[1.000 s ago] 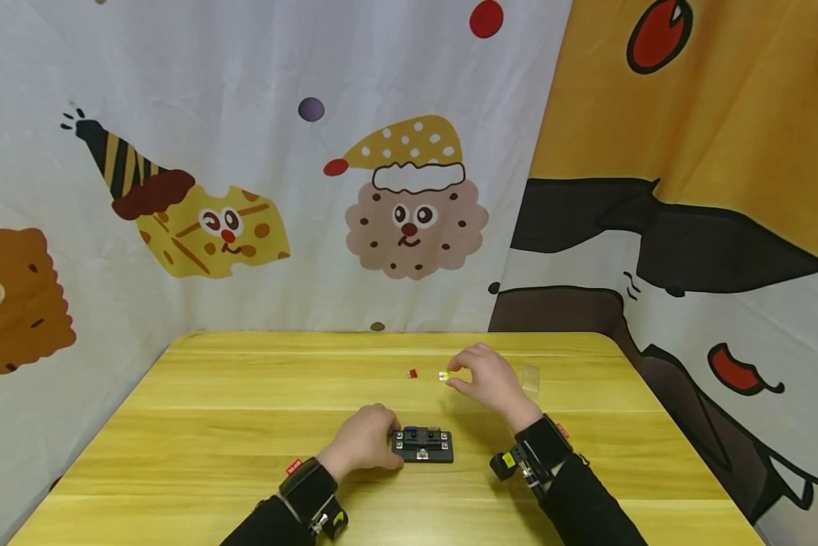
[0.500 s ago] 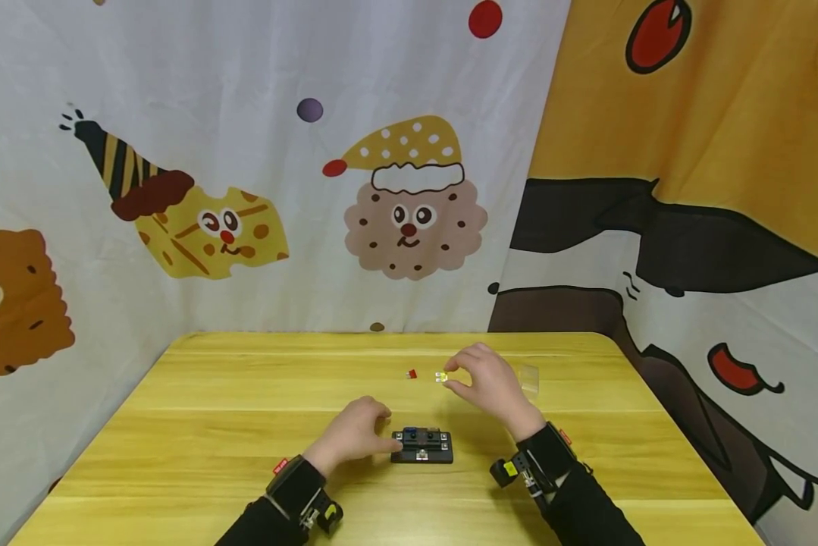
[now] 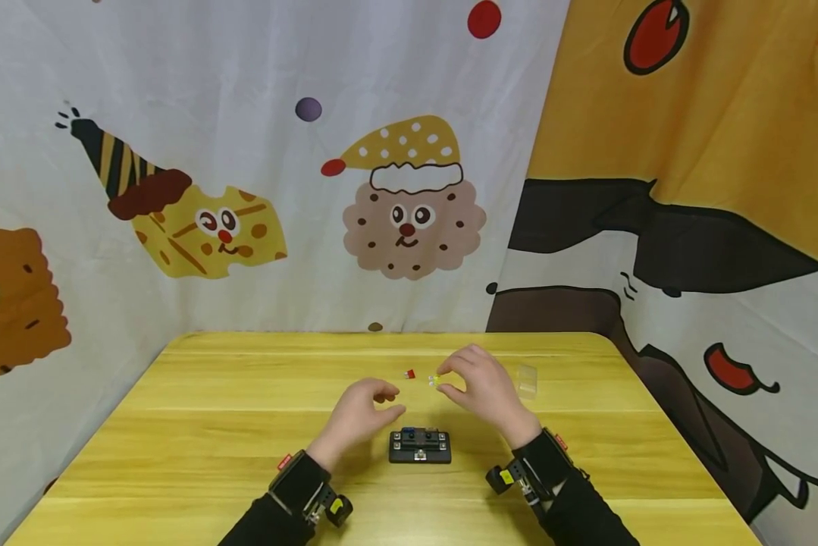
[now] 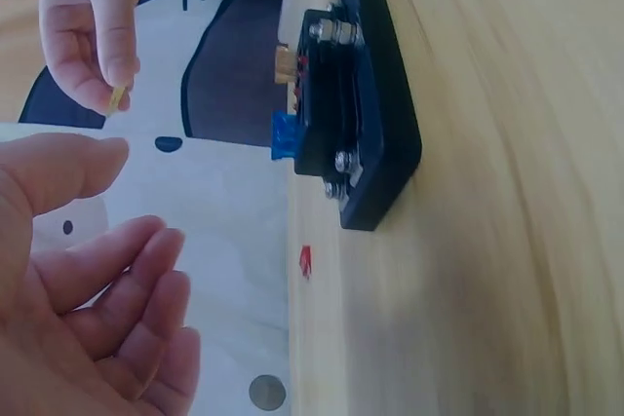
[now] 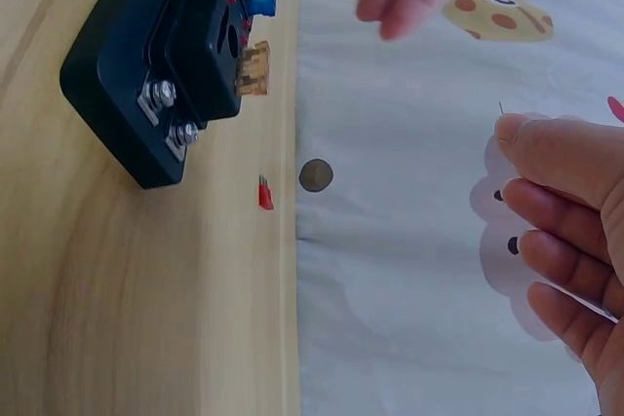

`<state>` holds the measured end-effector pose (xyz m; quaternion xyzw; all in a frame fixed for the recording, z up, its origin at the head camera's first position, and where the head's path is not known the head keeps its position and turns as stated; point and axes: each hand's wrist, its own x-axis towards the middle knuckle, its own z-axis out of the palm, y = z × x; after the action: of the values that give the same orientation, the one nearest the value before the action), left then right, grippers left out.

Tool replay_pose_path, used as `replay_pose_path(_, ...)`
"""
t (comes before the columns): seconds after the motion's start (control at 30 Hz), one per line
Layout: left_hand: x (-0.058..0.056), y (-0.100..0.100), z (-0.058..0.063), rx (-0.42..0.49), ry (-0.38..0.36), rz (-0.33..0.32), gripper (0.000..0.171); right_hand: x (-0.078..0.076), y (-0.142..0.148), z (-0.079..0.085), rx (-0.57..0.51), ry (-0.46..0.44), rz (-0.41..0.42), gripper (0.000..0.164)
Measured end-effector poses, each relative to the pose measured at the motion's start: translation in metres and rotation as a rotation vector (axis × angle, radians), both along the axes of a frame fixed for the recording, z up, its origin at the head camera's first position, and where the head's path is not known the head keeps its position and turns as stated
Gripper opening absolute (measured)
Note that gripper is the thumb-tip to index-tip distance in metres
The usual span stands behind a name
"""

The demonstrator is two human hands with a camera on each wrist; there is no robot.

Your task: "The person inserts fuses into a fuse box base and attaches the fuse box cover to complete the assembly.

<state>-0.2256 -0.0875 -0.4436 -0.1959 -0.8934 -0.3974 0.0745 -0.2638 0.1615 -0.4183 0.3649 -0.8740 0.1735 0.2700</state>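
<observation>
My right hand (image 3: pixel 484 390) pinches a yellow blade fuse (image 3: pixel 434 380) between thumb and index finger, above the table, its prongs pointing left. My left hand (image 3: pixel 357 417) is raised left of the fuse block, thumb and fingers apart, holding nothing. A black fuse block (image 3: pixel 420 447) with metal screw terminals lies in front of both hands. A blue fuse (image 4: pixel 284 135) and a tan fuse (image 5: pixel 253 70) are seated in its top. Farther back, a small red blade fuse (image 3: pixel 410 374) lies on the table. In the right wrist view the yellow fuse is mostly hidden by the thumb.
A clear plastic cover (image 3: pixel 528 381) lies on the wooden table (image 3: pixel 211 432), just right of my right hand. Behind the table's far edge hangs a printed cartoon curtain (image 3: pixel 245 114).
My left hand has let go of the fuse block's left end, lifted and moved toward the right hand. The right hand has shifted slightly left with the yellow fuse.
</observation>
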Motion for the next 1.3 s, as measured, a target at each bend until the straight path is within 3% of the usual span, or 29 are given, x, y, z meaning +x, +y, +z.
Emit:
replay_pose_path(0.23, 0.004, 0.003, 0.004, 0.111, -0.027, 0.033, 0.025, 0.005, -0.004, -0.002, -0.025, 0.050, 0.050, 0.026)
replay_pose_path(0.7, 0.008, 0.011, 0.009, 0.214, -0.023, 0.011, 0.021, 0.013, -0.013, -0.006, -0.055, 0.118, 0.128, 0.030)
replay_pose_path(1.3, 0.010, 0.014, 0.014, 0.253, -0.049, 0.011, 0.017, 0.019, -0.020, -0.009, -0.058, 0.164, 0.163, 0.032)
